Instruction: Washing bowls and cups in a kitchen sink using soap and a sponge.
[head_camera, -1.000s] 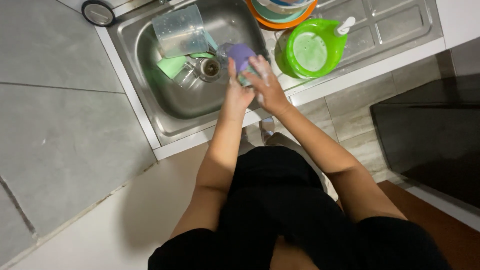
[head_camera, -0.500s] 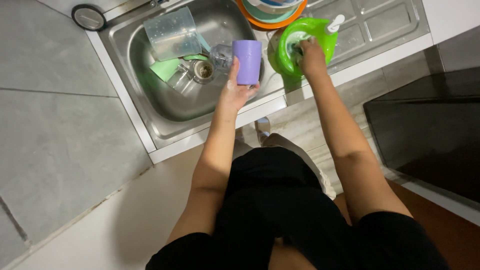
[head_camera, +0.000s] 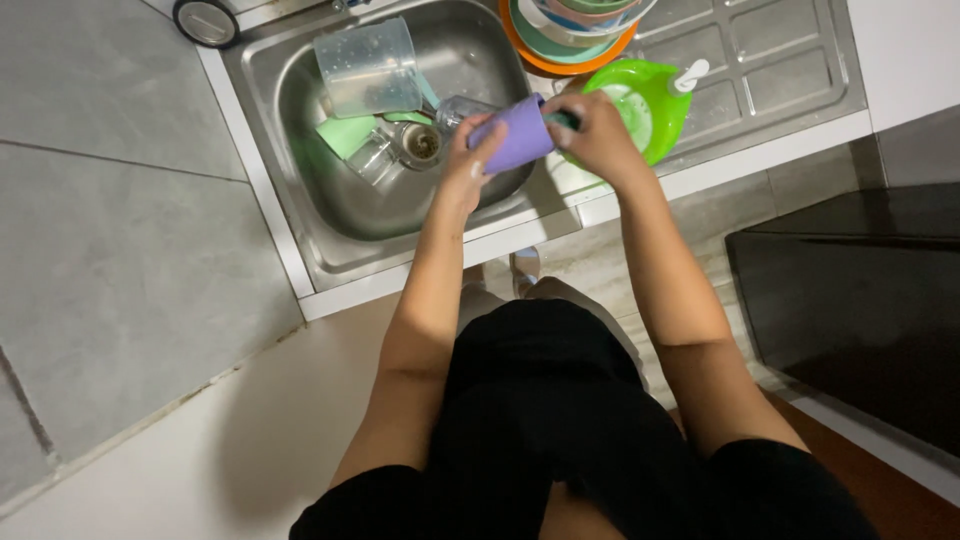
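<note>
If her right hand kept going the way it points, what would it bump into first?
The right hand points into the mouth of the purple cup held by the left hand; it would probably meet the cup's inside first.

My left hand (head_camera: 470, 165) grips a lilac cup (head_camera: 515, 138). Beyond my right hand (head_camera: 598, 140) sits a bright green bowl (head_camera: 655, 105); orange-rimmed plates (head_camera: 565, 35) lie farther.

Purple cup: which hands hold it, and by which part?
Both hands: the left hand grips the purple cup around its side; the right hand is at its open end.
</note>
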